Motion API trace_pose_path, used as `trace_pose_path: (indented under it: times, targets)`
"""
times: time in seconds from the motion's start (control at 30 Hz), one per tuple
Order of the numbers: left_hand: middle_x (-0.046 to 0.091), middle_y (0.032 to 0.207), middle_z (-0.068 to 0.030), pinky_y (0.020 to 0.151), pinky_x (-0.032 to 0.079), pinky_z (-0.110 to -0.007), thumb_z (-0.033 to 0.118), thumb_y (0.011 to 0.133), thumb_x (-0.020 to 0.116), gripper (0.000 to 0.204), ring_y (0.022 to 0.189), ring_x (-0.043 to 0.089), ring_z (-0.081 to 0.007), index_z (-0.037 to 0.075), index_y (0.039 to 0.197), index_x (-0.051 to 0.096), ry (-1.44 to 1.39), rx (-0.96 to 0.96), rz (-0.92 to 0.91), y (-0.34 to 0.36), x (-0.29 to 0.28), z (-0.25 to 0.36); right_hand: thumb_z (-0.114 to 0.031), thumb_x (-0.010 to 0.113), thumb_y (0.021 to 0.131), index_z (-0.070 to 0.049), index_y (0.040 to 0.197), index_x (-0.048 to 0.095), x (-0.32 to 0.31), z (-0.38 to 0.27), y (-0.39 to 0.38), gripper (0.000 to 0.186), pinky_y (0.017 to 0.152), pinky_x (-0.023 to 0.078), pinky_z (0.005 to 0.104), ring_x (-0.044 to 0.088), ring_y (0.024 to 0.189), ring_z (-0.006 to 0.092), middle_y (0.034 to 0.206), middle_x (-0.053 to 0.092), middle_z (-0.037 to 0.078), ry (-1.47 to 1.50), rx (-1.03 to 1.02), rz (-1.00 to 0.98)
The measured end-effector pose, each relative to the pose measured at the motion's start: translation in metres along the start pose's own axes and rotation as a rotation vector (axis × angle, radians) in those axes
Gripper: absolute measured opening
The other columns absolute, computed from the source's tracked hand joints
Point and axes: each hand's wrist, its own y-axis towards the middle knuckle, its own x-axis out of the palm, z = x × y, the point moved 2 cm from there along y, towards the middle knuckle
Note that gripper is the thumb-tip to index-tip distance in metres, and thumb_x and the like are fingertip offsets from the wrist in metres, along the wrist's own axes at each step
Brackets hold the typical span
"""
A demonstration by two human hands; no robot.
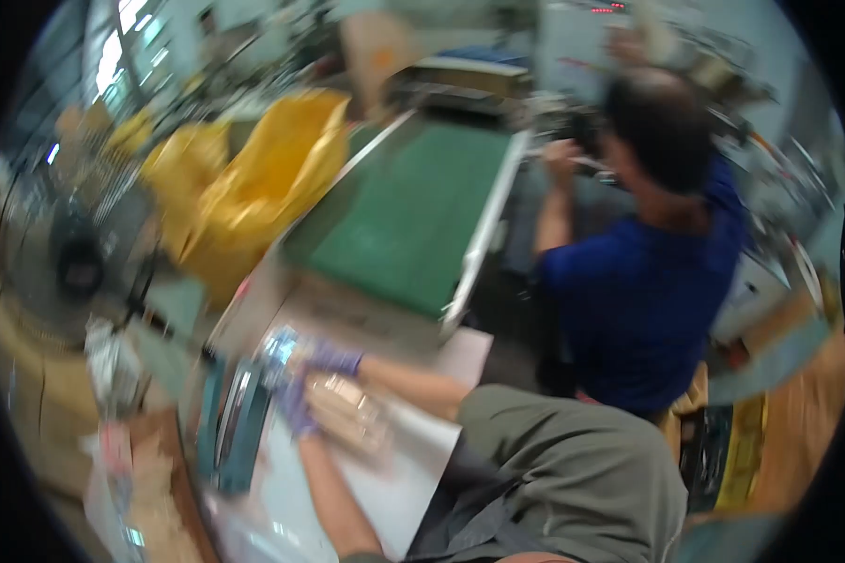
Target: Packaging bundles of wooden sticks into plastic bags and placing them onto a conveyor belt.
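Clock directions are taken from the two gloved hands; 12 o'clock is the top of the view. A fan [77, 267] stands at 10 o'clock, well apart. A carton [167, 483] lies at 8 o'clock. A small yellow bag [183, 161] is at 11 o'clock, just beside a large yellow bag [277, 174], whose mouth faces upward nearer 12 o'clock. A blue-green device [216, 427], long and narrow, sits at 8 o'clock, between the carton and the hands.

The clear film [280, 343] is at 10 o'clock, at the fingertips of both hands. The left hand [297, 402], in a purple glove, points toward 12 o'clock; blur hides its finger closure, so its grip cannot be told. The right hand [335, 358], also gloved, points toward 9 o'clock beside the film; its grip cannot be told either. The glossy tan pack [352, 410] lies at 4 o'clock, just beside the left hand, over the white surface [376, 497].

A green conveyor [408, 211] extends at 1 o'clock. The grey-green trousers [573, 469] occupy 4 o'clock. A co-worker [638, 281] in a blue shirt is at 2 o'clock. A yellow crate [742, 450] stands at 3 o'clock, well apart.
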Motion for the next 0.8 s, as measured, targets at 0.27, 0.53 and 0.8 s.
trace_pose_path:
  times: [0.27,0.53,0.8]
  targets:
    - [0.049,0.114,-0.0160,0.085,0.039,-0.034,0.031,0.063,0.075,0.085,0.099,0.048,-0.0240,-0.005,0.124,0.029,0.135,-0.038,0.411,-0.054,0.052,0.006,-0.049,0.046,0.076,0.000,0.100,0.055,-0.109,0.005,-0.004,0.055,0.085,0.038,0.0357,0.051,0.098,0.0292,0.109,0.053,0.018,-0.951,0.473,0.147]
    - [0.037,0.126,-0.0123,0.088,0.039,-0.034,0.030,0.062,0.076,0.103,0.106,0.043,-0.0247,0.003,0.133,0.006,-0.018,-0.146,0.382,-0.067,0.069,0.033,-0.060,0.061,0.061,0.007,0.128,0.021,-0.030,0.028,-0.043,0.103,0.091,0.036,0.0326,0.045,0.109,0.0307,0.121,0.041,0.024,-0.320,0.475,0.176]
    - [0.041,0.123,-0.0124,0.087,0.042,-0.035,0.012,0.073,0.063,0.066,0.106,0.046,-0.0231,0.002,0.128,0.026,-0.647,-0.014,0.241,-0.358,0.104,0.001,-0.027,0.063,0.075,0.000,0.122,0.038,0.021,-0.020,-0.302,0.060,0.094,0.034,0.0283,0.044,0.107,0.0177,0.116,0.047,0.010,0.499,0.843,-0.160]
